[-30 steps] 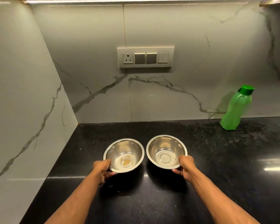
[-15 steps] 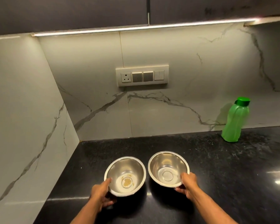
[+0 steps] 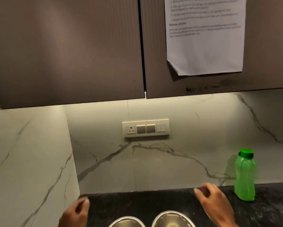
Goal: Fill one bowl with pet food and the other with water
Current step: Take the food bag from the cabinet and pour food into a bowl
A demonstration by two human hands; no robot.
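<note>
Two steel bowls stand side by side on the black counter (image 3: 162, 202), cut off by the bottom edge of the view: the left bowl (image 3: 126, 222) and the right bowl (image 3: 171, 220). My left hand (image 3: 77, 212) is raised above the counter left of the bowls, fingers loosely curled, holding nothing. Right of the bowls, my right hand (image 3: 211, 199) hovers likewise, fingers relaxed and blurred by motion. A green water bottle (image 3: 244, 176) with a green cap stands upright against the back wall at the right.
Two brown wall cupboard doors (image 3: 72, 46) hang above the counter, shut, with a printed paper sheet (image 3: 204, 35) on the right one. A socket and switch panel (image 3: 145, 128) sits on the marble back wall. A marble side wall (image 3: 27, 161) bounds the counter's left.
Both hands have let go of the bowls and risen off them. The view has tilted upward, so the cupboards now fill the top and the bowls sit at the bottom edge.
</note>
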